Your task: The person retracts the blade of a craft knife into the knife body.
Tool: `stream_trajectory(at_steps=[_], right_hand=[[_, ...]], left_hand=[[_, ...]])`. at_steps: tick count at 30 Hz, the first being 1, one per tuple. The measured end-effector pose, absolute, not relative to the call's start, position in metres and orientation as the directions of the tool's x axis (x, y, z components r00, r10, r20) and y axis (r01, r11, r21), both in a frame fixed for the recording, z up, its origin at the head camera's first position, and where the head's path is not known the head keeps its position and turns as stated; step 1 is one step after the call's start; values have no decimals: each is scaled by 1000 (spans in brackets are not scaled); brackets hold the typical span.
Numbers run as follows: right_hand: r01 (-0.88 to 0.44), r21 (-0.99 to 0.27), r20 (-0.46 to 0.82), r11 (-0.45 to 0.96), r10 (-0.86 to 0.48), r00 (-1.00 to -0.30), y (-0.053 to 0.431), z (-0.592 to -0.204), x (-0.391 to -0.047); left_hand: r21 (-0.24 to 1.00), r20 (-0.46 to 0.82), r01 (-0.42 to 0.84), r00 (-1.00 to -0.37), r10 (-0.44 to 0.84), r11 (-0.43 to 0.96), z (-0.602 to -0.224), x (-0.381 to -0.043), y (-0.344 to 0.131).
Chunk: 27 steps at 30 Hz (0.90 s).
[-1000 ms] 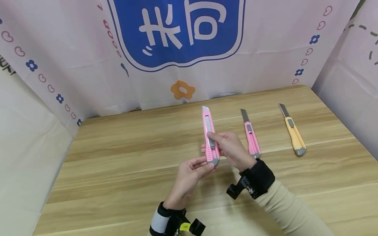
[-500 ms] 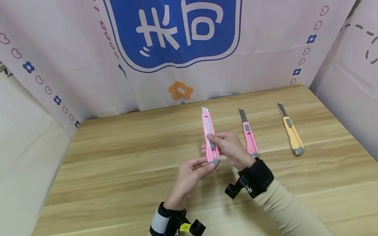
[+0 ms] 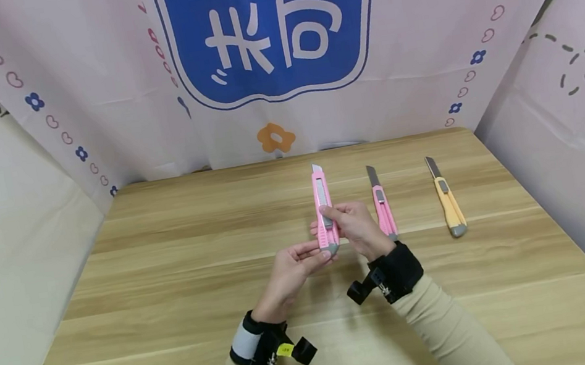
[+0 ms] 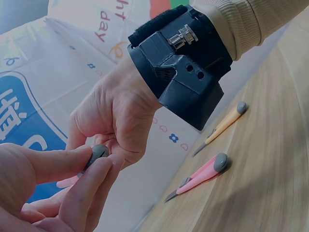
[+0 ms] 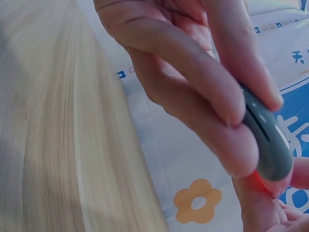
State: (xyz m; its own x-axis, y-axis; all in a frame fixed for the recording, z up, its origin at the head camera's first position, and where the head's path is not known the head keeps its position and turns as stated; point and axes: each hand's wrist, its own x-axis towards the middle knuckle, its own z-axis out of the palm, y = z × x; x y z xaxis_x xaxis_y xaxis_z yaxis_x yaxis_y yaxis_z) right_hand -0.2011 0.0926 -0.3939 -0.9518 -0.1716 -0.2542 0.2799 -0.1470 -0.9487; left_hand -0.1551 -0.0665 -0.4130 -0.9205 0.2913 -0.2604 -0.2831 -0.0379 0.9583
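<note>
A pink utility knife is held upright above the table in the head view, a short bit of blade showing at its top. My left hand pinches its grey end cap between thumb and fingers. From the right side, my right hand grips the handle, thumb on the grey slider. The left wrist view shows the right hand's fingers behind the cap, mostly hiding the handle. In the right wrist view, the left hand is close around the cap.
On the wooden table lie a second pink utility knife, partly behind the right wrist, and a yellow utility knife farther right. Both have long blades out, pointing away. A printed cloth hangs behind the table.
The head view has shifted slightly, so the table's knives and the cloth appear a little farther left. Both hands keep the same hold on the pink utility knife.
</note>
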Motion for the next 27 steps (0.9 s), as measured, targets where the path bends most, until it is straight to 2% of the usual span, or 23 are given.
stream_trajectory(at_steps=[27], right_hand=[[299,-944,-268,-137,-205,-941,94,-393,-201]], left_hand=[[958,-262,-285,-919,296,-38,-411,-155,-70]])
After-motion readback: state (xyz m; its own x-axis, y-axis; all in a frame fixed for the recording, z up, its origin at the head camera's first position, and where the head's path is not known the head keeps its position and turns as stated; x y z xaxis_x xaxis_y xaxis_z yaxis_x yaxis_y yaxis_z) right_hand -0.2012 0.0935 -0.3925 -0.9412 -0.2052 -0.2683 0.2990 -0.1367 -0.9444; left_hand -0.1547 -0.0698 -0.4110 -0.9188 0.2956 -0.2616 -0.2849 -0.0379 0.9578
